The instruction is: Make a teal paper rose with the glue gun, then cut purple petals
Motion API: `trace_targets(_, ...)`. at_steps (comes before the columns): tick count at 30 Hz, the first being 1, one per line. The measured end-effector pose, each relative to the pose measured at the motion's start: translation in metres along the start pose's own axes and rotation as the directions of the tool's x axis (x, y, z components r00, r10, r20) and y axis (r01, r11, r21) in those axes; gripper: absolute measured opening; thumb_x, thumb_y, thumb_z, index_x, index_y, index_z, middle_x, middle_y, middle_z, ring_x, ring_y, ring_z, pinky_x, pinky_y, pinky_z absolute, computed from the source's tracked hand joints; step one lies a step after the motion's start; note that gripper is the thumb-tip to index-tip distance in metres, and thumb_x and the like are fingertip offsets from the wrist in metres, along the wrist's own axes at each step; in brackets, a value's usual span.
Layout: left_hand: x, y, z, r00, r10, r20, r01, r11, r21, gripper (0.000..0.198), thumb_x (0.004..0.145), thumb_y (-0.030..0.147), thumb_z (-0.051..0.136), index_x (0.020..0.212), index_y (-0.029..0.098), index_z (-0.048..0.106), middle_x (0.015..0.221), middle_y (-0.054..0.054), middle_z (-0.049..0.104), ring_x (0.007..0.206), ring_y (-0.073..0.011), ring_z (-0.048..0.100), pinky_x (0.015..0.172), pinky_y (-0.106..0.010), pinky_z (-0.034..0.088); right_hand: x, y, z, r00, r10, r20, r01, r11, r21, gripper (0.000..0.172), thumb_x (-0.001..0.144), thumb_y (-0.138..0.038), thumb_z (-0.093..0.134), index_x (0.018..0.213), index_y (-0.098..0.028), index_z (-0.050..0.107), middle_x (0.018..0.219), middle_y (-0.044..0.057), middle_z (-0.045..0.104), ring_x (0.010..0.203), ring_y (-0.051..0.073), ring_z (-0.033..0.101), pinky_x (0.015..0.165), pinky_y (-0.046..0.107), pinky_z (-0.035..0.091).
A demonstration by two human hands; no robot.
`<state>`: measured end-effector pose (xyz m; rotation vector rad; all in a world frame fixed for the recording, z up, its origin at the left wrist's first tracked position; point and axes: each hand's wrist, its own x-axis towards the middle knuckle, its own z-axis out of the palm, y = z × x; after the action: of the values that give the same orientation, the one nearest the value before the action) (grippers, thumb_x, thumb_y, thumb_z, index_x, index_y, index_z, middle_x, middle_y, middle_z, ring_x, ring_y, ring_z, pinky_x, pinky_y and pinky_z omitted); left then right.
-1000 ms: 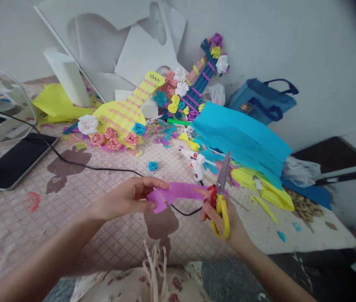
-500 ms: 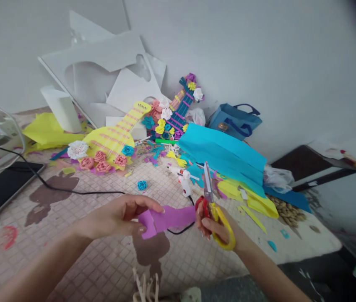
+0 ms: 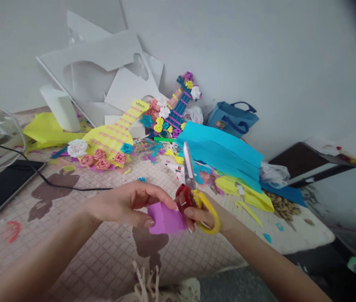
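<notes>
Between my thumb and fingers, my left hand (image 3: 130,205) pinches a purple paper strip (image 3: 165,220) with a fold across it. My right hand (image 3: 198,212) grips a pair of scissors (image 3: 193,184) with one red and one yellow handle loop. Their blades point up and away from me and look closed. The right fingers meet the right end of the strip, where part of it is hidden. Behind the scissors, a white glue gun (image 3: 174,167) lies partly covered from view. A small blue paper flower (image 3: 141,179) shows just above my left hand.
A yellow paper guitar (image 3: 111,136) with flowers lies at the back left; a dark blue one (image 3: 180,107) leans by the wall. Blue sheets (image 3: 224,151) and yellow paper (image 3: 243,195) lie at right. A phone (image 3: 8,191) and black cord (image 3: 71,188) are at left.
My right hand has moved left with the scissors, closer to my left hand. The purple strip now looks shorter and bunched between them. The scissors now cover much of the glue gun.
</notes>
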<state>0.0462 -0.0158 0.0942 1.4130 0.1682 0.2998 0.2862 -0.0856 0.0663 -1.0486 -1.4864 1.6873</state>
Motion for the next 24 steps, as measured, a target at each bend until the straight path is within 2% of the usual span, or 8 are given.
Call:
trace_targets(2,-0.008,0.001,-0.008,0.998,0.013,-0.055,-0.013,1.0,-0.003,0.032,0.076,0.014,0.068,0.107,0.022,0.067,0.094,-0.005,0.066,0.078,-0.0129,0.059,0.068,-0.019,0.047,-0.001,-0.005,0.002,0.999,0.028,0.016,-0.028,1.0,0.004,0.043,0.073,-0.05,0.069,0.089,-0.019,0.045,0.052,-0.007,0.053,0.042,0.009,0.052,0.041,0.02,0.04)
trace_targets(5,-0.023,-0.003,-0.025,0.984,0.072,-0.161,-0.072,0.997,0.01,0.031,0.075,0.019,0.072,0.106,0.023,0.067,0.092,-0.004,0.065,0.075,-0.0117,0.058,0.064,-0.017,0.046,-0.004,-0.016,-0.002,0.999,0.027,-0.043,-0.028,0.999,-0.034,0.038,0.074,-0.045,0.07,0.087,-0.017,0.048,0.057,-0.006,0.054,0.046,0.008,0.053,0.043,0.019,0.041)
trace_targets(9,-0.034,-0.014,-0.045,0.953,0.097,-0.289,-0.105,0.994,-0.012,0.03,0.075,0.024,0.074,0.104,0.023,0.068,0.084,-0.002,0.063,0.068,-0.0091,0.056,0.06,-0.015,0.045,0.009,-0.036,-0.016,0.992,-0.075,-0.1,0.067,0.995,-0.075,0.033,0.077,-0.044,0.068,0.087,-0.018,0.049,0.06,-0.005,0.054,0.044,0.007,0.051,0.041,0.018,0.041)
trace_targets(12,-0.035,-0.026,-0.055,0.891,0.117,-0.439,-0.147,0.989,-0.033,0.034,0.072,0.024,0.076,0.105,0.024,0.068,0.093,-0.003,0.063,0.078,-0.0103,0.056,0.067,-0.016,0.045,0.041,-0.056,-0.032,0.972,-0.206,-0.114,0.197,0.977,-0.087,0.03,0.078,-0.042,0.066,0.087,-0.019,0.05,0.06,-0.006,0.053,0.042,0.007,0.05,0.038,0.018,0.038)
trace_targets(15,-0.037,-0.041,-0.063,0.831,0.111,-0.546,-0.176,0.982,-0.068,0.035,0.074,0.022,0.074,0.108,0.024,0.066,0.098,-0.003,0.063,0.087,-0.0117,0.055,0.073,-0.016,0.044,0.084,-0.079,-0.053,0.932,-0.313,-0.181,0.288,0.946,-0.151,0.027,0.078,-0.039,0.067,0.089,-0.019,0.052,0.065,-0.005,0.054,0.05,0.007,0.053,0.044,0.018,0.041)
trace_targets(20,-0.041,-0.059,-0.068,0.831,0.067,-0.552,-0.184,0.97,-0.16,0.035,0.075,0.021,0.073,0.109,0.026,0.065,0.101,-0.003,0.064,0.087,-0.0115,0.055,0.074,-0.019,0.042,0.159,-0.097,-0.1,0.847,-0.458,-0.27,0.41,0.886,-0.215,0.029,0.072,-0.04,0.069,0.086,-0.021,0.051,0.071,-0.006,0.053,0.061,0.009,0.056,0.059,0.023,0.05)
trace_targets(22,-0.042,-0.063,-0.068,0.826,0.07,-0.559,-0.193,0.967,-0.164,0.034,0.074,0.024,0.074,0.107,0.025,0.066,0.099,-0.003,0.064,0.089,-0.0127,0.055,0.075,-0.02,0.041,0.179,-0.092,-0.121,0.814,-0.478,-0.329,0.41,0.875,-0.258,0.033,0.069,-0.044,0.071,0.083,-0.023,0.05,0.07,-0.006,0.053,0.063,0.01,0.057,0.062,0.025,0.052)
trace_targets(24,-0.041,-0.067,-0.067,0.827,0.066,-0.558,-0.185,0.97,-0.159,0.034,0.074,0.026,0.075,0.106,0.024,0.066,0.098,-0.003,0.065,0.091,-0.0144,0.054,0.077,-0.022,0.04,0.189,-0.079,-0.142,0.814,-0.465,-0.348,0.383,0.88,-0.28,0.037,0.065,-0.047,0.072,0.082,-0.024,0.049,0.069,-0.006,0.054,0.063,0.011,0.057,0.063,0.026,0.053)
